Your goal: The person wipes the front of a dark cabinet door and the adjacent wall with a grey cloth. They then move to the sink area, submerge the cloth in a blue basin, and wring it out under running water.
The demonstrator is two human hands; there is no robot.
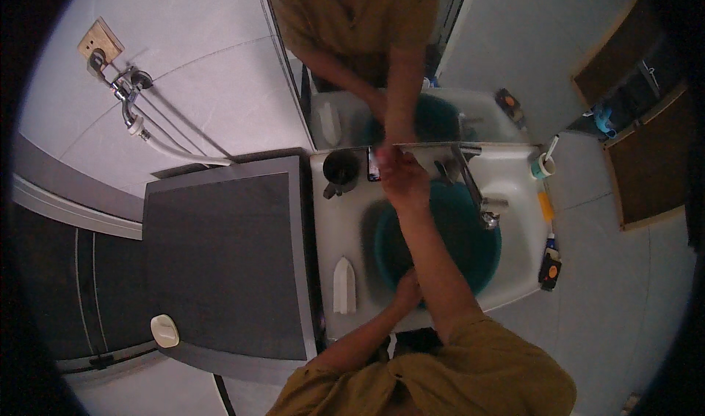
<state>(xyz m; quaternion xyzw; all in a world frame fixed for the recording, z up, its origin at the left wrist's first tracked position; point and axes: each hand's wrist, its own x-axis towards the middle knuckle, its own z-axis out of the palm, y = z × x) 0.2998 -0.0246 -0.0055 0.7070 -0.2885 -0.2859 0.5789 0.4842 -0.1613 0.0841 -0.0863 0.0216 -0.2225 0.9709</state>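
Note:
My right hand point(407, 182) reaches across the washbasin to the foot of the mirror, its fingers blurred and bent. Partly behind those fingers is a phone point(374, 165) with a lit screen; whether they touch it is unclear. Below my right forearm, a round teal plastic tub point(462, 256) sits in the white washbasin point(518, 168). My left hand point(408, 290) is at the tub's near rim, its fingers partly hidden by the forearm. A chrome faucet point(472, 182) stands over the tub's right side.
A dark mug point(340, 171) and a white scrubbing brush point(345, 286) stand left of the tub. A grey-topped washing machine point(226, 267) adjoins the counter. Along the right edge are a cup with a toothbrush point(543, 166) and a dark box point(550, 270). The mirror point(352, 25) rises behind.

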